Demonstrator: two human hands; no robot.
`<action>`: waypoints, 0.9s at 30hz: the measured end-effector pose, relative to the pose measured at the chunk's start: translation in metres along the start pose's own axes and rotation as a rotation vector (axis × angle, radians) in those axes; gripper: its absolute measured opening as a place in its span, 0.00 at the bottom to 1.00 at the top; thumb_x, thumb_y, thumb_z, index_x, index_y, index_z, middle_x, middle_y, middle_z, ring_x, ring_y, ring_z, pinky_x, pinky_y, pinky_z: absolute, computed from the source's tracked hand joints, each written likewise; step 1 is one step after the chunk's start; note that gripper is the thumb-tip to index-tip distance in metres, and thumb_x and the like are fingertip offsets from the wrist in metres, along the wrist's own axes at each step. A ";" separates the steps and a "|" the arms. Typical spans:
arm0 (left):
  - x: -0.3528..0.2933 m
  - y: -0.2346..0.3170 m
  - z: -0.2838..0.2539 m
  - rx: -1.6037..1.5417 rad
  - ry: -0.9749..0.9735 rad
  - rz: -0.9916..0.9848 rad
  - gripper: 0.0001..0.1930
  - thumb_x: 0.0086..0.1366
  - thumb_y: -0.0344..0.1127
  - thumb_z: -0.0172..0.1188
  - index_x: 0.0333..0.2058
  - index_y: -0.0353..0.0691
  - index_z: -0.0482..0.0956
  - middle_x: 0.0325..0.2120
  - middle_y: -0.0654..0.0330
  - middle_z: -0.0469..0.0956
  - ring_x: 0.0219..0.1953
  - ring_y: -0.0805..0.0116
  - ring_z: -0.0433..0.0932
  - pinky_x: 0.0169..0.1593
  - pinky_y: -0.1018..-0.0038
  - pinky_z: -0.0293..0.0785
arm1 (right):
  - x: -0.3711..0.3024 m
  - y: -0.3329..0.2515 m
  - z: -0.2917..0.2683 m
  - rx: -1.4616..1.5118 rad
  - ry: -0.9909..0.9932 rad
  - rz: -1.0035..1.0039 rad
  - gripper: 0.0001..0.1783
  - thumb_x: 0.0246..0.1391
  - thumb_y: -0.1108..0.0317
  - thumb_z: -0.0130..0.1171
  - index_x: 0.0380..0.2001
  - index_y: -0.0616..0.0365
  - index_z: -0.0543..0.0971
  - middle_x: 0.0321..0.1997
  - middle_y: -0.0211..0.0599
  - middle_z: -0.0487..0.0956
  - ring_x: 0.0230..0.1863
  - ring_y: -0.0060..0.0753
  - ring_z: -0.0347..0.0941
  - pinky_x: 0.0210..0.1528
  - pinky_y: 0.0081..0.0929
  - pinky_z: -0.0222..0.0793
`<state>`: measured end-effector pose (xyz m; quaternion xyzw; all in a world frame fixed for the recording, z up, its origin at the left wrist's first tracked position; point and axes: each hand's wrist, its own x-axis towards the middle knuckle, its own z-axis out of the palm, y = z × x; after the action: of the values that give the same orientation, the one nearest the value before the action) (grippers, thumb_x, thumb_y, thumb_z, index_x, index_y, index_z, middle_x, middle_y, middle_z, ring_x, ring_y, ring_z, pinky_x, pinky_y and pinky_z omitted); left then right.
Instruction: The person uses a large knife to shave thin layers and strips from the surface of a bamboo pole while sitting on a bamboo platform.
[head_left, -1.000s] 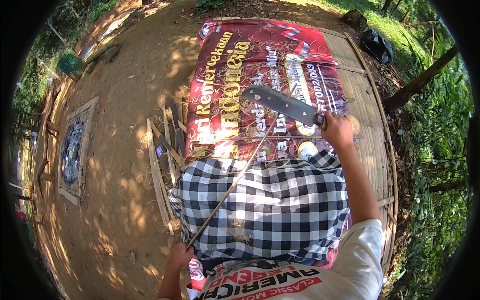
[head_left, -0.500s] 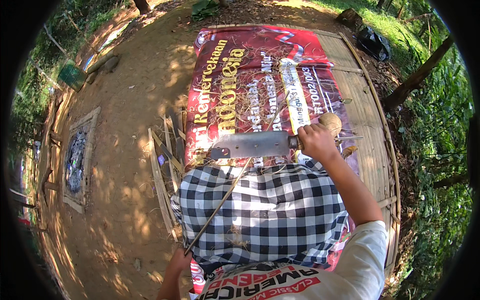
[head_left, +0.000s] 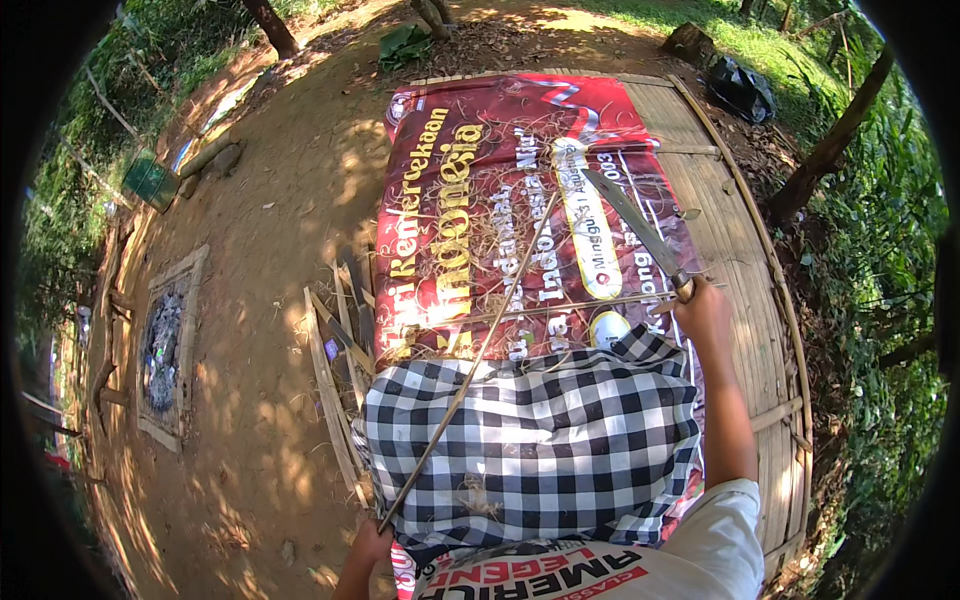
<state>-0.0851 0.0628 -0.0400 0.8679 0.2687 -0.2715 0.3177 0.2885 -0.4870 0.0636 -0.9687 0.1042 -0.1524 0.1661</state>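
My right hand (head_left: 705, 312) is closed round the wooden handle of a machete (head_left: 638, 225). Its broad steel blade points away and to the left over the printed banner. Low at the left, my left hand (head_left: 372, 545) is closed on the near end of a long thin bamboo strip (head_left: 462, 385). That strip slants up and away across the black-and-white checked cloth (head_left: 540, 450) on my lap and over the banner. A second thin strip (head_left: 570, 308) lies crosswise near the machete's handle. Curly shavings (head_left: 475, 275) are scattered over the banner.
The red banner (head_left: 610, 112) covers much of a bamboo platform (head_left: 735, 235). Split bamboo pieces (head_left: 335, 390) lean at its left side. Farther left, a framed ash pit (head_left: 165, 345) lies in the dirt. A black plastic bag (head_left: 742, 90) and a tree stump (head_left: 690, 42) stand beyond the far right corner.
The machete has swung from lying level across the banner to pointing away, its blade turned more edge-on. My right hand has shifted right and slightly nearer. My left hand still holds the strip.
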 end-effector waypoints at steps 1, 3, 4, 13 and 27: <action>-0.004 0.006 -0.001 0.022 0.011 0.002 0.13 0.58 0.36 0.51 0.24 0.29 0.75 0.18 0.44 0.75 0.21 0.54 0.75 0.30 0.58 0.69 | -0.002 -0.004 0.000 0.045 -0.003 0.013 0.11 0.37 0.69 0.62 0.26 0.64 0.76 0.25 0.56 0.78 0.32 0.58 0.76 0.35 0.47 0.70; -0.003 -0.007 0.004 0.045 0.049 0.025 0.13 0.57 0.35 0.50 0.24 0.28 0.75 0.17 0.44 0.74 0.21 0.54 0.76 0.29 0.58 0.69 | -0.004 -0.008 0.003 0.215 0.023 0.016 0.11 0.36 0.70 0.62 0.25 0.66 0.75 0.22 0.57 0.76 0.28 0.59 0.75 0.32 0.45 0.69; 0.000 -0.014 0.007 0.053 0.069 0.037 0.13 0.57 0.35 0.50 0.24 0.28 0.74 0.17 0.44 0.74 0.21 0.53 0.76 0.29 0.58 0.69 | -0.004 -0.011 0.002 0.296 -0.014 0.017 0.11 0.37 0.70 0.62 0.24 0.66 0.75 0.22 0.56 0.76 0.27 0.58 0.75 0.31 0.44 0.69; 0.002 -0.026 0.025 0.070 0.281 0.068 0.10 0.49 0.35 0.56 0.24 0.31 0.78 0.21 0.38 0.75 0.28 0.38 0.76 0.32 0.52 0.72 | -0.011 -0.090 -0.023 0.475 -0.338 -0.278 0.12 0.37 0.69 0.62 0.25 0.67 0.76 0.17 0.52 0.74 0.20 0.48 0.72 0.25 0.37 0.65; 0.006 -0.014 0.030 0.178 0.485 0.224 0.08 0.43 0.31 0.55 0.24 0.33 0.76 0.18 0.41 0.74 0.24 0.39 0.75 0.30 0.54 0.71 | -0.032 -0.098 -0.023 0.856 -0.720 0.105 0.11 0.46 0.76 0.64 0.33 0.66 0.72 0.16 0.30 0.72 0.16 0.21 0.69 0.18 0.23 0.65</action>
<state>-0.0990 0.0525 -0.0690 0.9563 0.2144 -0.0415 0.1947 0.2660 -0.3954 0.1109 -0.7993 0.0178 0.1679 0.5768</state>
